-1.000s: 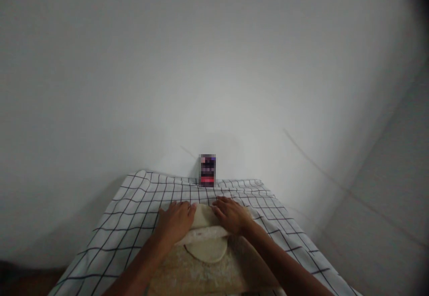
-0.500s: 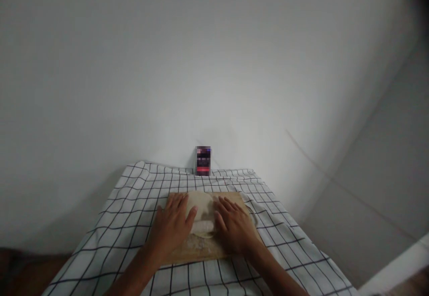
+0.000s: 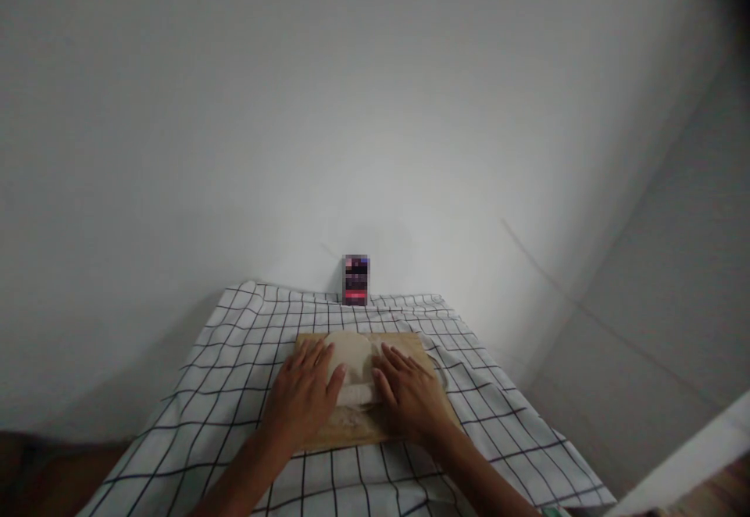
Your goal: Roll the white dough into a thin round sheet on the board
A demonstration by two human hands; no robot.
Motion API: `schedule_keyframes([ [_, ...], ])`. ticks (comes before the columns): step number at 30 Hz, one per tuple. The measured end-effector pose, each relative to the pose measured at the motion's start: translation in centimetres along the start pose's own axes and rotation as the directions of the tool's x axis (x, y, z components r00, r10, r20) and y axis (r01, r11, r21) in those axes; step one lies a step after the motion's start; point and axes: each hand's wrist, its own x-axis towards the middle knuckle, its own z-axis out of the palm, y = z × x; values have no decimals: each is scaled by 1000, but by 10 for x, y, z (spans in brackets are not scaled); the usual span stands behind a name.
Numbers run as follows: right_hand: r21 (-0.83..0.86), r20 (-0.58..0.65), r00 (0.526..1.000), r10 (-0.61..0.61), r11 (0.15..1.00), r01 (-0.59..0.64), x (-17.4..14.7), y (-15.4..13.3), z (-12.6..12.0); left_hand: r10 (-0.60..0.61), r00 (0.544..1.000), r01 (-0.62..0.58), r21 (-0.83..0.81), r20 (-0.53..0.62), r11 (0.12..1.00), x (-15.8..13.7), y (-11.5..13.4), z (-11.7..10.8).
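Note:
A pale sheet of dough [image 3: 348, 351] lies flat on a wooden board [image 3: 345, 433]. Across its near part runs a light-coloured rolling pin [image 3: 358, 395], of which only the middle shows; its ends are hidden under my hands. My left hand [image 3: 303, 388] rests on the pin's left end, palm down, fingers stretched forward and the thumb apart. On the right end lies my right hand [image 3: 413, 388], also flat with its fingers extended. Neither hand's fingers wrap around the pin.
The board sits on a table covered by a white cloth [image 3: 234, 369] with dark grid lines. A phone [image 3: 355, 280] with a blurred screen stands upright at the far edge, against the pale wall [image 3: 375, 111]. Beside the board's right edge is a partly hidden round shape.
The rolling pin has shifted slightly toward me over the dough, so less dough shows in front of it. Both hands stay flat on it.

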Motion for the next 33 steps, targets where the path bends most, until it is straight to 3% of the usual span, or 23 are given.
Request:
schedule_keyframes([
  [4,31,3,1000,-22,999,22,30,8,0,-51,994,52,-2,92,999,25,-5,4],
  [7,25,-10,1000,-26,999,26,32,10,2,-114,985,111,28,133,993,28,-3,2],
  [14,-9,-55,998,29,1000,-30,-8,-2,9,-59,997,57,55,40,997,-3,9,-5],
  [19,5,-148,989,-7,1000,8,-40,-8,13,1,1000,1,69,-23,998,-33,20,-16],
  [24,-13,-188,982,22,1000,-25,-52,-10,15,25,998,-23,52,-49,998,-53,27,-26],
  [28,-56,-144,990,-7,998,-1,-39,-2,6,39,998,-40,-17,-48,999,-47,29,-24],
  [33,-90,-33,998,54,994,-57,6,28,-19,-3,999,7,-92,45,996,-16,41,-21],
])
